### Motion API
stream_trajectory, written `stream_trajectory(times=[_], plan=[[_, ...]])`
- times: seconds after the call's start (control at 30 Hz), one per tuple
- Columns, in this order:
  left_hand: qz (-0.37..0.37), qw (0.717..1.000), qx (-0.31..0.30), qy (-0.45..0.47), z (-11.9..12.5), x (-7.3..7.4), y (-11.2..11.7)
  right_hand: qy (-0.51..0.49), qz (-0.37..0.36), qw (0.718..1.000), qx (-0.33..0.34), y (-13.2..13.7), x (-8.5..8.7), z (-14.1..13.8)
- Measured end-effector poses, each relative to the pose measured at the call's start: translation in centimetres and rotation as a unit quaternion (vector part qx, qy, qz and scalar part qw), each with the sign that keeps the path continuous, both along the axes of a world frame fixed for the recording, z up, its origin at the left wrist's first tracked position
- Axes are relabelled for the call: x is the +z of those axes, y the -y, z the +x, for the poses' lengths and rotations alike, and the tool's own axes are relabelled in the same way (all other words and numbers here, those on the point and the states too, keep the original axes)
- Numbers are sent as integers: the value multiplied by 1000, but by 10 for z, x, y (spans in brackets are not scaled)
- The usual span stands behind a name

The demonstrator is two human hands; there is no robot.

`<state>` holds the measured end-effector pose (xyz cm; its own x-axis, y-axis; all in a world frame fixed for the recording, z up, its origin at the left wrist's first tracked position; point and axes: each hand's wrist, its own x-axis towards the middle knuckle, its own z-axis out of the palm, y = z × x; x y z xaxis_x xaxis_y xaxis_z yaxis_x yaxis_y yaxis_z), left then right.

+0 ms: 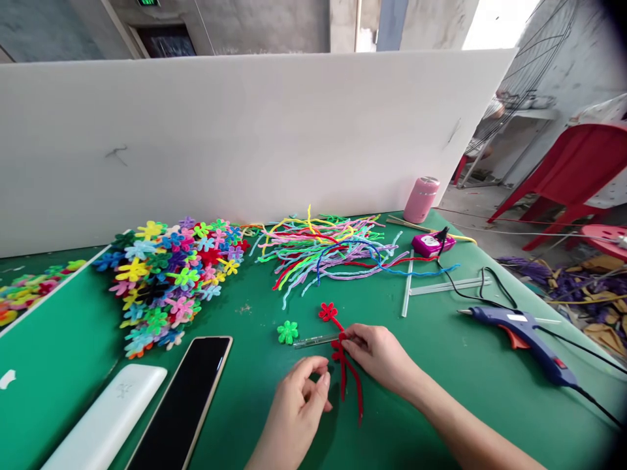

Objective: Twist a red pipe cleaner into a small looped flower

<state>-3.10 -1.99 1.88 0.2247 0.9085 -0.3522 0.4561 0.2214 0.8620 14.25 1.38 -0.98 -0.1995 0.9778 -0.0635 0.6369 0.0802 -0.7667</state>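
My right hand (375, 352) is closed, with thumb and fingertips pinching a red pipe-cleaner figure (360, 391). This red piece has a flower-shaped head (328, 312) at its upper end and two strands hanging down toward me. To its left my left hand (301, 401) hovers with loosely curled fingers; I see nothing between them, and thumb and index tips are slightly apart. A clear pen-like stick (313, 341) lies between a green fuzzy flower (287, 332) and the red piece. Fingers of my right hand hide part of the red piece's middle.
Colourful fuzzy flowers (171, 281) are heaped at left; loose pipe cleaners (333, 251) lie behind. A blue glue gun (524, 336), glue sticks (448, 286) and a magenta device (433, 245) are at right. A phone (183, 405) and white power bank (108, 418) lie front left.
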Motion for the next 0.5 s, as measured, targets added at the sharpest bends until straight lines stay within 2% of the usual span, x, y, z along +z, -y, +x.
stream_trajectory(times=[0.13, 0.27, 0.4, 0.5], plan=[[45, 999, -1, -9, 6, -1, -5, 58, 42, 997, -10, -2, 10, 11], [55, 998, 7, 9, 16, 2, -11, 108, 94, 989, -39, -11, 24, 40], [94, 995, -18, 31, 31, 8, -22, 183, 163, 968, -48, -40, 39, 89], [129, 989, -55, 40, 51, 16, -36, 268, 211, 932, -122, -79, 57, 137]])
